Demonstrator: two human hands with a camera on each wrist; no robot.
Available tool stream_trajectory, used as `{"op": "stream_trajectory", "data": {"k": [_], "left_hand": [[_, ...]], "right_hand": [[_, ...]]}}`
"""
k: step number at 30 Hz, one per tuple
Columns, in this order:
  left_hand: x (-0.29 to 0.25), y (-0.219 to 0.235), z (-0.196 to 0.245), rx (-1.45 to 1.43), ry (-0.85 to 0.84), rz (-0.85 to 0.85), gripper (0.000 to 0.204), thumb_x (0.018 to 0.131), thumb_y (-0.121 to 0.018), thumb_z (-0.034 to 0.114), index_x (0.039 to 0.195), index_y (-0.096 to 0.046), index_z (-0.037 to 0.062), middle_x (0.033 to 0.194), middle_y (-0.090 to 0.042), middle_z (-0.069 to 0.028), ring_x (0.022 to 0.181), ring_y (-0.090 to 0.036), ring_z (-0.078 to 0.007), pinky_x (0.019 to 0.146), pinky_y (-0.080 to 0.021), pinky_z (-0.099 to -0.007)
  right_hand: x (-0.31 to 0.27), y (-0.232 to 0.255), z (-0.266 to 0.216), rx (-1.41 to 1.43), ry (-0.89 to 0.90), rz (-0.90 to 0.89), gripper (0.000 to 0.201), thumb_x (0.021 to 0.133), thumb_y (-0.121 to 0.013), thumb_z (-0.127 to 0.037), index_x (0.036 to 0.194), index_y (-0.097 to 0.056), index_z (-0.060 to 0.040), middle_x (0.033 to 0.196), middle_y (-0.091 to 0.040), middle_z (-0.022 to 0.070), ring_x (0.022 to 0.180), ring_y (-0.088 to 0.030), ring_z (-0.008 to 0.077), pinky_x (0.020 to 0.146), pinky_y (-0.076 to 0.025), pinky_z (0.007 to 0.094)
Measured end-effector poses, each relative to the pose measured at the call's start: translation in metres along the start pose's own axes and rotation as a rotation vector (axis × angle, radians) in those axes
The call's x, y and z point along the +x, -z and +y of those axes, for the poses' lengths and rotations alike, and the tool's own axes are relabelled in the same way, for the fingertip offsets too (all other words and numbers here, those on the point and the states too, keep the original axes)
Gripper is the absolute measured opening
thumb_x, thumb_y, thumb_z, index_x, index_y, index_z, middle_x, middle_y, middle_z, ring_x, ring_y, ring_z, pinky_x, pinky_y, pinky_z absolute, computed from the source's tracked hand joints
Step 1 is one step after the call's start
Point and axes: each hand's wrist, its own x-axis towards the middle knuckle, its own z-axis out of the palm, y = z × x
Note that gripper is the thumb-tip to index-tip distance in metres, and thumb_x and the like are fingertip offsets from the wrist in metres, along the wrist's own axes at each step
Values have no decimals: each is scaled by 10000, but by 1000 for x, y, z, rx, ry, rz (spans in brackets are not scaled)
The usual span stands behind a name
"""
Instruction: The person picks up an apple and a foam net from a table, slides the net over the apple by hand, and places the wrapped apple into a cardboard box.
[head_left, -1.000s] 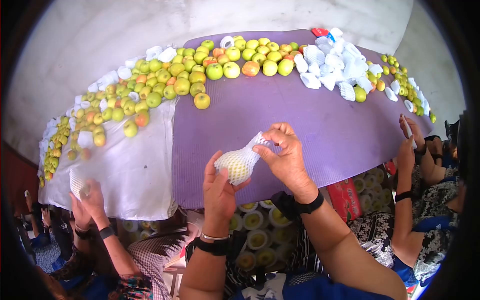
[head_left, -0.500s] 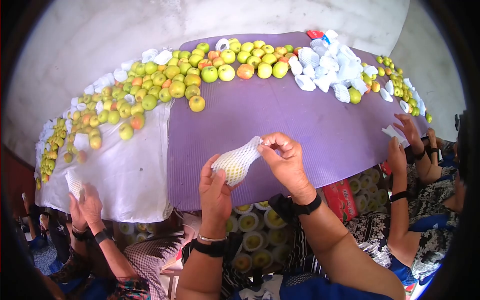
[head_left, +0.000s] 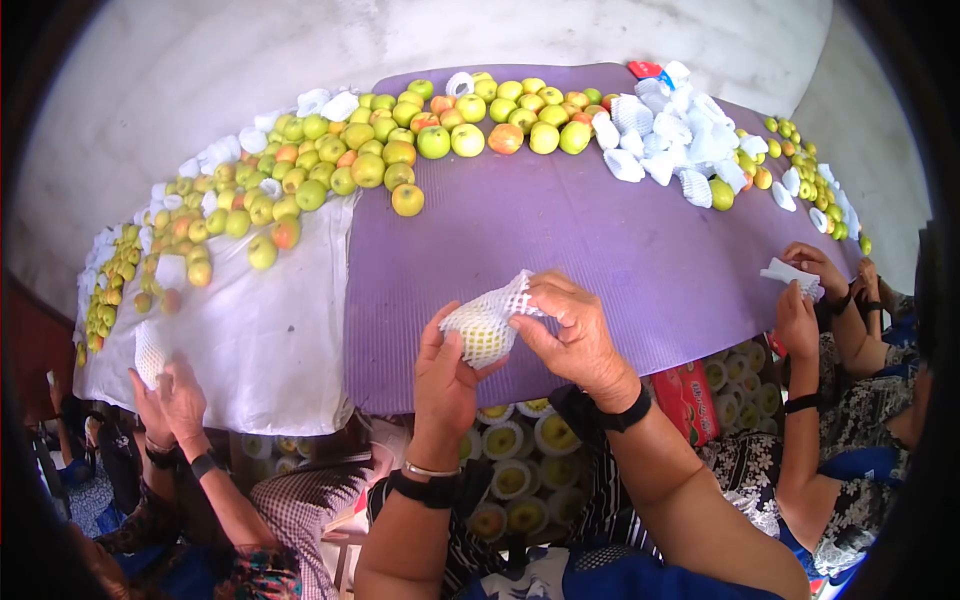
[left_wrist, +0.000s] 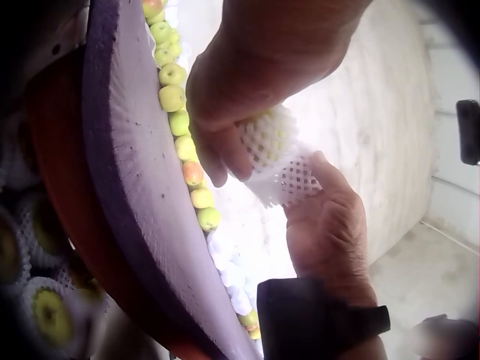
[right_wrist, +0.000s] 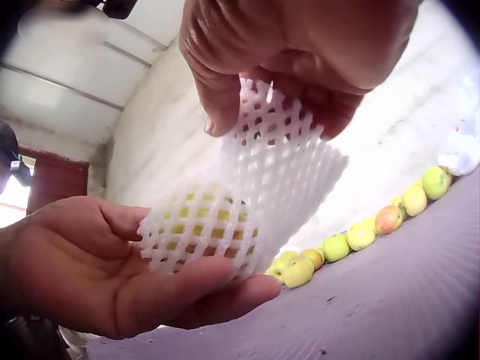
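Observation:
A yellow-green apple sits inside a white foam net sleeve, held up over the front of the purple mat. My left hand cups the apple through the net, thumb in front and fingers behind. Between thumb and fingers, my right hand pinches the loose end of the net. That end is bent over toward the apple, as the right wrist view shows, with the netting folded and bulging beside the fruit.
Piled apples line the back of the purple mat. A heap of white foam nets lies at the back right. Netted apples sit below the front edge. Other people's hands work at left and right.
The net's loose end was stretched out long and upright to the right; now my right hand has folded it back toward the apple. My left hand still holds the apple.

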Motion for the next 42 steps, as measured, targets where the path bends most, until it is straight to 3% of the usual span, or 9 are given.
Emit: {"op": "stream_trajectory", "data": {"k": [2,3,12,20,29,36,38,39,42], "left_hand": [[1,1,-1,-23,15,-7,362,941,-387,178,1281,-349,61,1217,-487,-124,1073,-537,-254,831,-513,-443],[1,2,-1,-80,22,-25,370,930,-417,178,1276,-354,63,1212,-488,-123,1079,-533,-253,840,-507,-445],[-1,2,-6,45,26,-26,462,838,-595,136,1238,-373,73,1158,-517,-106,1021,-561,-234,816,-512,-411],[-3,-4,-17,54,22,38,389,819,-617,90,1146,-408,59,1117,-530,-105,973,-574,-205,763,-528,-392],[2,5,-19,-73,-106,111,428,859,-504,27,1257,-348,34,1136,-516,-129,1007,-564,-224,858,-491,-324],[-2,-4,-2,-263,-86,-130,444,866,-489,187,1250,-365,4,1152,-513,-138,1106,-492,-260,954,-396,-384],[-2,-2,-1,-262,-101,-128,444,873,-485,217,1243,-379,-4,1158,-512,-141,1117,-481,-261,960,-386,-388],[-1,3,-4,-257,-87,-102,429,885,-479,228,1233,-395,-8,1160,-514,-143,1104,-490,-262,957,-389,-391],[3,16,-6,-321,-45,-49,388,885,-491,183,1220,-389,14,1149,-515,-130,1068,-515,-255,931,-414,-385]], "right_hand": [[-5,-5,-5,249,-247,-35,187,717,-679,-55,865,-580,1,841,-609,159,755,-602,322,691,-485,336],[-5,-7,-6,249,-247,-34,187,717,-679,-55,865,-580,1,841,-609,159,755,-602,322,691,-485,336],[-10,-17,-9,630,-606,80,183,744,-635,29,916,-580,4,861,-586,72,772,-583,152,702,-462,252],[-12,-22,-13,-132,-96,82,205,667,-627,49,855,-638,-32,756,-582,98,669,-593,243,553,-486,306],[-11,-36,-31,-93,94,-73,223,698,-614,-16,921,-631,-11,763,-559,101,646,-550,256,530,-447,345],[-18,-47,-29,-167,176,51,192,714,-603,-44,897,-617,11,822,-551,90,746,-539,269,632,-427,372],[-26,-49,-24,-40,10,-210,172,704,-601,-46,870,-613,-1,836,-552,80,762,-539,251,671,-416,358],[-26,-50,-28,-37,11,-210,172,704,-601,-46,870,-613,-1,836,-552,80,762,-539,251,671,-416,358],[-24,-50,-36,-118,241,-76,122,711,-593,-36,831,-604,-17,847,-557,75,763,-539,243,681,-407,355]]}}
